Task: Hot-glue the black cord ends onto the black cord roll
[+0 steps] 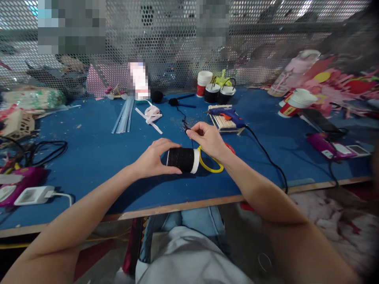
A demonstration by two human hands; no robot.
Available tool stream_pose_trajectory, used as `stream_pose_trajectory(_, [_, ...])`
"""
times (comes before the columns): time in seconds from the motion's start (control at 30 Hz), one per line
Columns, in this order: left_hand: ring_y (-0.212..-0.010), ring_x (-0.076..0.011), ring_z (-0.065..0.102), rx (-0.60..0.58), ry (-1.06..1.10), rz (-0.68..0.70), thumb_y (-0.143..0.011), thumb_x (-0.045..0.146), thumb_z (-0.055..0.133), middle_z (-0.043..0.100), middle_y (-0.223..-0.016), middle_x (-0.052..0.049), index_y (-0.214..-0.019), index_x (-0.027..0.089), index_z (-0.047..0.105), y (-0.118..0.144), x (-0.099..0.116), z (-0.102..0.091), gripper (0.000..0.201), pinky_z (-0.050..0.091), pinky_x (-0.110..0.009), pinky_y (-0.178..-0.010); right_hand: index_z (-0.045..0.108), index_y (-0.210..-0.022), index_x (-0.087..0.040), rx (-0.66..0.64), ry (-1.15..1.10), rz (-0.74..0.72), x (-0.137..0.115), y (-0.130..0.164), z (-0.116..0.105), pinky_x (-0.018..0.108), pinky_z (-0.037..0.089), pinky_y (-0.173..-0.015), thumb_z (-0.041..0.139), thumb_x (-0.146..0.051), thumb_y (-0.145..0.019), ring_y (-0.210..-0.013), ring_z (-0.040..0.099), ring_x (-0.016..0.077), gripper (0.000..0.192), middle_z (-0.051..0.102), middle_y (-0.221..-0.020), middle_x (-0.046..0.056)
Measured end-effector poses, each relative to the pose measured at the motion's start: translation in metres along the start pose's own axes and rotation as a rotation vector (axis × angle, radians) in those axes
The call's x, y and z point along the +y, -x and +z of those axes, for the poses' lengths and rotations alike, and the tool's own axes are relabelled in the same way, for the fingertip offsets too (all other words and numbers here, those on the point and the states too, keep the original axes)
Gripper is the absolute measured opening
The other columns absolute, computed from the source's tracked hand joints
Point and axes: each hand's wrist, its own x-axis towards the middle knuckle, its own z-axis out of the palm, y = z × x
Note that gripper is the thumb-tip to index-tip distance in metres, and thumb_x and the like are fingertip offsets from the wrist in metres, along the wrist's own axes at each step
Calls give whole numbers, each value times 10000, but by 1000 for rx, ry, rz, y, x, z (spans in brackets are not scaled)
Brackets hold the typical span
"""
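Left hand [154,159] grips the black-wrapped cup [182,159], right hand [207,139] fingers pinching the black cord [181,113] — mid-wrap, next turn needs tension

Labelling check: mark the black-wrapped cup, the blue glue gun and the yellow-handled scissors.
black-wrapped cup [181,159], head view, on its black wrapped side.
blue glue gun [226,113], head view, on the barrel.
yellow-handled scissors [207,167], head view, on the yellow handle loop.
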Motion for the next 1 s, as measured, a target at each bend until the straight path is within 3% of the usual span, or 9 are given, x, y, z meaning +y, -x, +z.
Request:
stream_pose_trajectory(0.47, [-1083,-264,528,173,-159,104,-640,549,700,605,-1086,-123,-1140,181,550,2,-4,7,638,388,-415,-959,534,-689,-181,-104,-29,39,-1,2,2,273,383,-556,584,-441,-762,-583,487,119,275,560,-636,3])
stream_pose_trajectory(0.87, [-1045,-272,544,336,-283,294,-652,511,714,614,-994,-112,-1157,163,531,3,-13,15,639,385,-443,-928,538,-685,-167,-91,17,-3,0,1,4,252,370,-553,577,-396,-775,-573,460,104,249,537,-625,-8])
stream_pose_trajectory(1.0, [-1035,-276,549,348,-287,293,-649,496,723,614,-994,-118,-1149,152,531,3,-14,18,636,386,-459,-923,536,-684,-162,-87,26,6,-2,1,4,248,373,-559,575,-374,-779,-575,460,103,236,529,-619,-9])
